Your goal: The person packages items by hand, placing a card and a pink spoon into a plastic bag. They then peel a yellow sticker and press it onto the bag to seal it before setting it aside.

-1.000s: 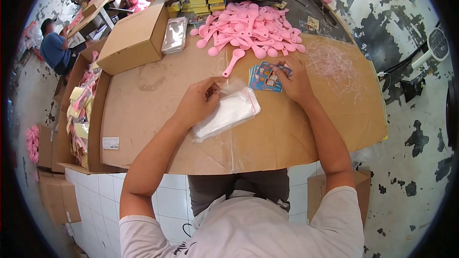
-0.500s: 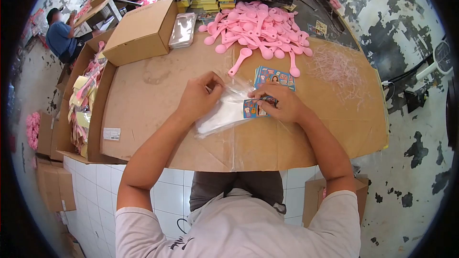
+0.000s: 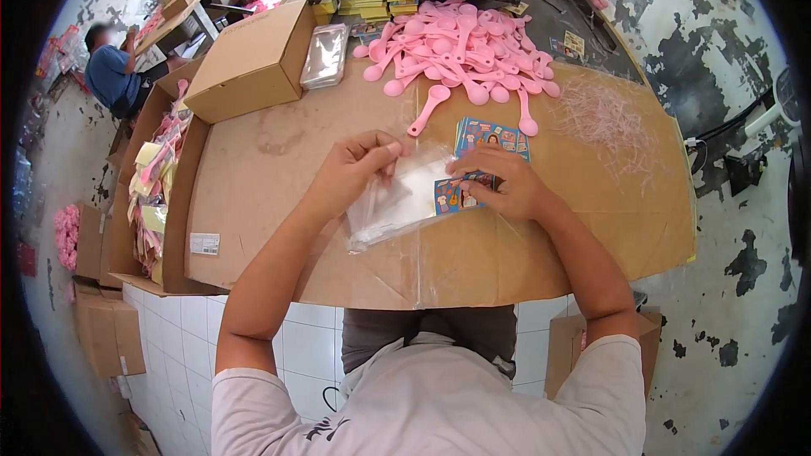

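Down from the card stack [image 3: 498,137], the right hand [image 3: 508,186] has brought a flat, blue printed card [image 3: 449,195], gripping it over the thin, crinkled clear bags [image 3: 390,211]. The left hand [image 3: 348,173] pinches filmy plastic; smooth pink spoons [image 3: 463,46] lie heaped beyond on brown cardboard [image 3: 253,203].

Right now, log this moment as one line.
left hand: at clear bags | right hand: holding blue card | pink spoons: piled beyond

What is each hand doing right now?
Left hand: fingers closed, pinching a clear, flat plastic bag.
Right hand: fingers closed on a blue, rectangular printed card.
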